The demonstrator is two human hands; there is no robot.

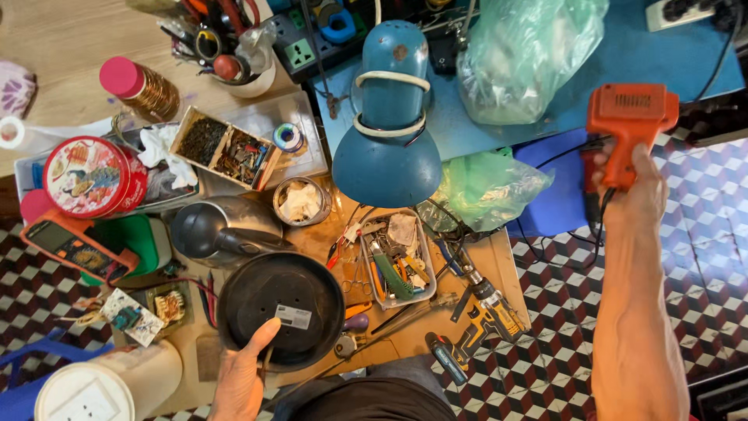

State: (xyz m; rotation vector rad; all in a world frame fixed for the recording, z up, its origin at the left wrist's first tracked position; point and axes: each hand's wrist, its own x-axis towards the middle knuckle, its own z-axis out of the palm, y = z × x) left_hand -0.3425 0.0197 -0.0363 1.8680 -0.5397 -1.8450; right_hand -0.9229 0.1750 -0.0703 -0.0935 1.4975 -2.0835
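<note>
My left hand (pixel 241 374) grips the near rim of a round black kettle base (pixel 280 308) turned underside up, thumb resting on its surface. A steel kettle (pixel 222 230) lies just beyond it on the wooden bench. My right hand (pixel 635 183) is stretched far to the right and closed around the handle of an orange pistol-shaped soldering gun (pixel 629 117), whose black cord trails down by my wrist.
A blue desk lamp (pixel 387 129) hangs over the bench middle. A tray of hand tools (pixel 397 261), a yellow cordless drill (pixel 483 312), an orange multimeter (pixel 70 245), a red round tin (pixel 89 175), a compartment box of small parts (pixel 226 148) and green plastic bags (pixel 487 187) crowd the bench.
</note>
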